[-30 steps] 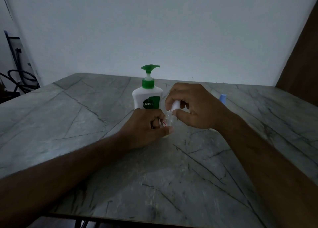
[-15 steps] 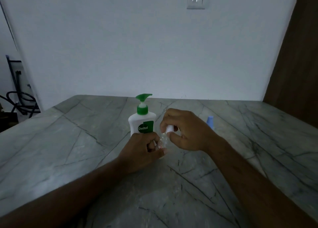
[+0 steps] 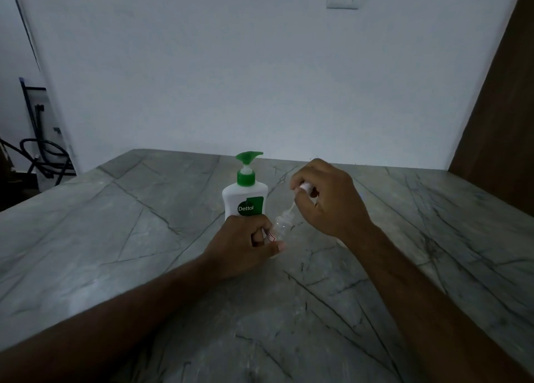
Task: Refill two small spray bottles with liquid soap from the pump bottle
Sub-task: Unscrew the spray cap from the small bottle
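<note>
On a grey veined marble table [image 3: 115,238] below a white wall, the left hand [image 3: 242,247] grips a small clear plastic spray bottle [image 3: 281,223] beside the white green-capped pump bottle [image 3: 245,197], while the right hand [image 3: 326,200] pinches its white sprayer head [image 3: 303,187] lifted clear: opening done, filling apparently not yet begun.

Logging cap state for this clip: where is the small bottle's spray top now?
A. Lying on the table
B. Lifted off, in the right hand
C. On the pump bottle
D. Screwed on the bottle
B: the right hand holds the spray top above the small bottle, its tube trailing to the neck.
</note>
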